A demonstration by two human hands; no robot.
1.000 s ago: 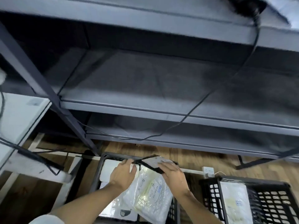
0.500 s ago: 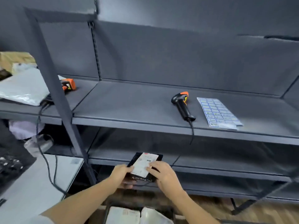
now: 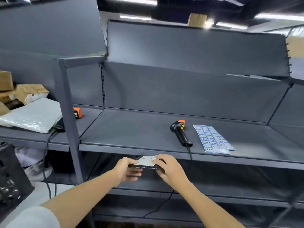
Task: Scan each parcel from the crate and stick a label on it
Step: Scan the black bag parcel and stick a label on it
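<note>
A small flat black parcel point(image 3: 146, 163) with a white shipping label on top is held level just below the front edge of the grey shelf point(image 3: 131, 134). My left hand point(image 3: 128, 170) grips its left end and my right hand point(image 3: 167, 168) grips its right end. A black and orange barcode scanner point(image 3: 180, 132) lies on the shelf above and to the right of the parcel. Beside it, further right, lies a sheet of blue-bordered labels point(image 3: 213, 139). The crate is out of view.
A grey upright post point(image 3: 69, 119) divides the shelf. Left of it lie a grey mailer bag point(image 3: 31, 116), brown parcels point(image 3: 24, 92) and a second orange scanner point(image 3: 77, 113). The scanner cable point(image 3: 189, 155) hangs over the shelf edge. A dark crate corner point(image 3: 9, 176) shows at far left.
Both hands lifted the black parcel out of the crate on the floor and up to just under the shelf edge. My view rose from the floor to the shelf.
</note>
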